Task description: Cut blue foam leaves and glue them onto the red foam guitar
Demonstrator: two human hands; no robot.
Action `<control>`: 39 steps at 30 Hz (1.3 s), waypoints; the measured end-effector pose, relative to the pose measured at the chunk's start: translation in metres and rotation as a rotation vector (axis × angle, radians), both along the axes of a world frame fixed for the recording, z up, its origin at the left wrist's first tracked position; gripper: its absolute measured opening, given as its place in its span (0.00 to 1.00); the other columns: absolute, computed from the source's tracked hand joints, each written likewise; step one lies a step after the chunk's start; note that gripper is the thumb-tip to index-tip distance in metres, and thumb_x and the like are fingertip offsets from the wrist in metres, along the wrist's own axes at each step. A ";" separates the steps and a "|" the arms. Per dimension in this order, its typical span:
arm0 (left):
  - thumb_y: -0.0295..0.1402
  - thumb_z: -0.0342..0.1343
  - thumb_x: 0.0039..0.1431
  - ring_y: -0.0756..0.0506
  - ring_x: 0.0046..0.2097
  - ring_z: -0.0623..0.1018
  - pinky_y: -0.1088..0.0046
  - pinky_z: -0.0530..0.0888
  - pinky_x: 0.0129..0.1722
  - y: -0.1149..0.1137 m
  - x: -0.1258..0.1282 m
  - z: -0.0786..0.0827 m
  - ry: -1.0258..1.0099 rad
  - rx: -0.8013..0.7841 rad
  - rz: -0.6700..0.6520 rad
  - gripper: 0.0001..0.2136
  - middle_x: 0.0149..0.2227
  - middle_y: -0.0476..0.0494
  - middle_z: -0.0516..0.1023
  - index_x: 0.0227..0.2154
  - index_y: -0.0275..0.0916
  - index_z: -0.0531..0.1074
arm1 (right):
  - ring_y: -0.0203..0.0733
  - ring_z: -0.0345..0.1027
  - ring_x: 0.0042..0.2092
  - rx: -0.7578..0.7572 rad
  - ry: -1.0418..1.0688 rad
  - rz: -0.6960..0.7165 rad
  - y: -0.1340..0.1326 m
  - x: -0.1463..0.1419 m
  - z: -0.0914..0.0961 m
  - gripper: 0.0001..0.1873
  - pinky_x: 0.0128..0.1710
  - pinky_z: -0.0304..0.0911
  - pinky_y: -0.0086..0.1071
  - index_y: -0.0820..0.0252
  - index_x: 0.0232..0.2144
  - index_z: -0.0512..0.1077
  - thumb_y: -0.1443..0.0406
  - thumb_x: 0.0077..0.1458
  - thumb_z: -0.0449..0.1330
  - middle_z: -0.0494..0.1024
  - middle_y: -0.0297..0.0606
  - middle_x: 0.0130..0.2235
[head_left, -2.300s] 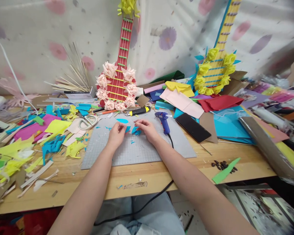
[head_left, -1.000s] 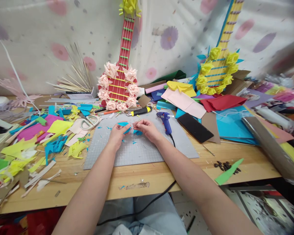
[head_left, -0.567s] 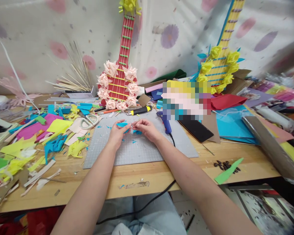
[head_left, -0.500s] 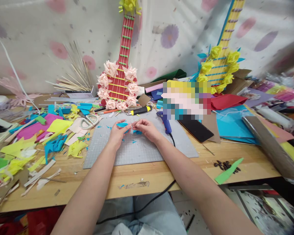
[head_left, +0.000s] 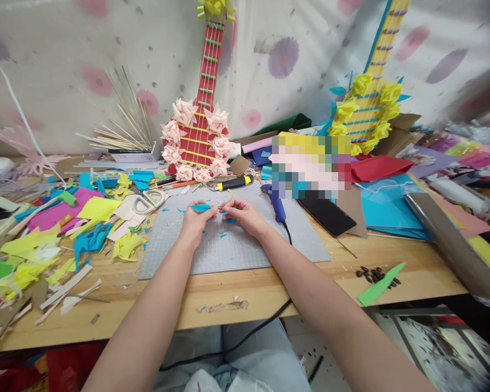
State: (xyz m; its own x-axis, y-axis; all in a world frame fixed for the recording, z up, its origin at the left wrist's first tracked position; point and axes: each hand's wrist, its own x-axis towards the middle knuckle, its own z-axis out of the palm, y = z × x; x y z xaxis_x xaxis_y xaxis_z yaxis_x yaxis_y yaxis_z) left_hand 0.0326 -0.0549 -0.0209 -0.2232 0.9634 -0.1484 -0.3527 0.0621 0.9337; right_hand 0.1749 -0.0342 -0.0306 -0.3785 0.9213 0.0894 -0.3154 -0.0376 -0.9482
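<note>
A blue leaf-shaped paper piece is pinched between the thumb and fingers of my left hand. Close by on the right, my right hand has its fingertips pressed together on something thin, too small to make out, that reaches toward the left thumb. Both hands hover over a grey cutting mat with small blue paper scraps on it. A blue glue gun lies just to the right, and a yellow and black utility knife is behind the hands.
White-handled scissors and heaps of coloured paper scraps cover the left. A red paper guitar with pink flowers and a yellow one stand at the back. A black phone and blue sheets lie right.
The blue paper leaf has tilted slightly and shows a little more of its face in my left hand. Both hands stay nearly in place, still close together.
</note>
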 end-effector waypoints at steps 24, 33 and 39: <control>0.27 0.61 0.34 0.51 0.26 0.75 0.72 0.74 0.30 0.016 -0.042 0.006 0.078 0.077 0.564 0.17 0.24 0.54 0.71 0.30 0.37 0.61 | 0.34 0.68 0.34 0.347 -0.744 -0.478 0.006 0.007 -0.007 0.04 0.34 0.62 0.28 0.59 0.31 0.69 0.67 0.52 0.54 0.74 0.36 0.33; 0.21 0.57 0.42 0.51 0.37 0.76 0.71 0.76 0.36 0.015 -0.099 0.021 -0.033 0.130 1.085 0.18 0.33 0.54 0.71 0.33 0.42 0.55 | 0.33 0.68 0.35 0.611 -0.924 0.069 0.028 -0.085 0.039 0.07 0.36 0.59 0.26 0.60 0.31 0.74 0.64 0.52 0.57 0.77 0.33 0.32; 0.21 0.56 0.45 0.50 0.38 0.77 0.74 0.76 0.36 0.010 -0.118 0.021 -0.189 0.065 1.232 0.18 0.35 0.49 0.70 0.33 0.41 0.52 | 0.36 0.69 0.41 0.713 -1.170 0.032 0.051 -0.174 0.044 0.12 0.36 0.60 0.27 0.59 0.37 0.74 0.61 0.54 0.56 0.78 0.34 0.40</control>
State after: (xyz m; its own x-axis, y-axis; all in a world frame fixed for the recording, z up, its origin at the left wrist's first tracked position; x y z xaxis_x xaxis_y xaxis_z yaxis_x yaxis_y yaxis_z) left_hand -0.0859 -0.0451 -0.0001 -0.9621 0.1356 -0.2366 -0.2725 -0.4493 0.8508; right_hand 0.0011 0.0169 0.0134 -0.5800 0.8003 0.1519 0.6674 0.5738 -0.4747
